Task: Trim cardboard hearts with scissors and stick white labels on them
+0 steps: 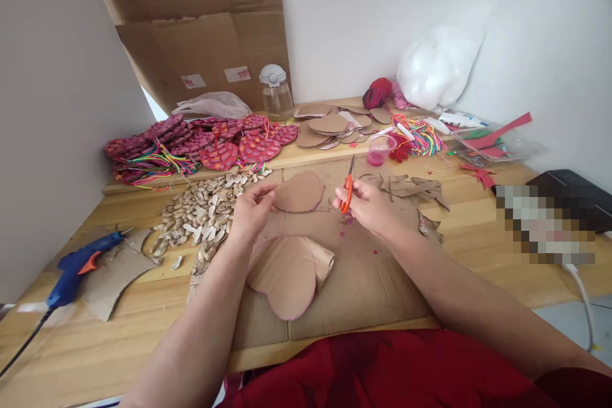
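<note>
My left hand (255, 209) pinches the left edge of a rounded cardboard cutout (300, 192) with a purple outline along its rim. In my right hand (366, 204) is a pair of scissors (348, 190) with orange handles, its blades pointing up and away from me. The blades stand apart from the cutout, to its right. Nearer to me a heart-shaped cardboard piece (284, 274) lies beside my left forearm, with a folded cardboard scrap (323, 259) partly beneath it. Both hands are above a large flat cardboard sheet (354, 293).
Peanut shells (205, 210) lie left of the sheet, beyond them a blue glue gun (83, 264). Red decorated pieces (220, 143), cardboard ovals (329, 124), a bottle (277, 92) and a pink cup (380, 152) line the back. Cardboard scraps (415, 188) are right of the scissors.
</note>
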`<state>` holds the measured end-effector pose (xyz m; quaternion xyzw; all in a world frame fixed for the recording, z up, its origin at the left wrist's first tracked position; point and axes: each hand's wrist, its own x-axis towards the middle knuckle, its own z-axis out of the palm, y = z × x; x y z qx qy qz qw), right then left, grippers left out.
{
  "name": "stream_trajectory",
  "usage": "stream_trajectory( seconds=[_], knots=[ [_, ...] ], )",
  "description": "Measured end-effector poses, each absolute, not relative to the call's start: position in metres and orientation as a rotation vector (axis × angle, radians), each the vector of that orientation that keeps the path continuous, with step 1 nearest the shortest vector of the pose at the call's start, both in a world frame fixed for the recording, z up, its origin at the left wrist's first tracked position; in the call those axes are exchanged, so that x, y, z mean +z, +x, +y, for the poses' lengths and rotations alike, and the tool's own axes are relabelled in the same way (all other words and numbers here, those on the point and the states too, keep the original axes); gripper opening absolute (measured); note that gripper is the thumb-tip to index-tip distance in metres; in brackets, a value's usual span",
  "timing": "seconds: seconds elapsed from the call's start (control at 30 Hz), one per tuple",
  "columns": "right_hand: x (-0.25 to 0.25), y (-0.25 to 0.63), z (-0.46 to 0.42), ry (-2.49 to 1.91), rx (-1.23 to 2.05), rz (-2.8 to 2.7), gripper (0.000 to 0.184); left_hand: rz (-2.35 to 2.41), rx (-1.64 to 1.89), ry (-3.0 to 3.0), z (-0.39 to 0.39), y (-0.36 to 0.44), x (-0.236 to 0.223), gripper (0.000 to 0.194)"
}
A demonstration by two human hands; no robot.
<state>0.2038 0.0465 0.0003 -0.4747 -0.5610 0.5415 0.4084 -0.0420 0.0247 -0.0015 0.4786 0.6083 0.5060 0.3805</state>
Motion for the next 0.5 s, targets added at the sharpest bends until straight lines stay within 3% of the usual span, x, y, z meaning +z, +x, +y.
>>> stream_trajectory(
  seconds=[0.3, 0.5],
  knots=[
    [-0.012, 0.195, 0.043, -1.185, 1.289, -1.619, 0.03, 1.672, 1.254, 1.358, 0.031, -0.042, -0.017, 0.054],
    [-0.015, 0.196, 0.042, -1.138, 1.26, -1.806, 0.025, 1.673, 1.254, 1.348, 0.029, -0.034, -0.019, 0.071]
  ],
)
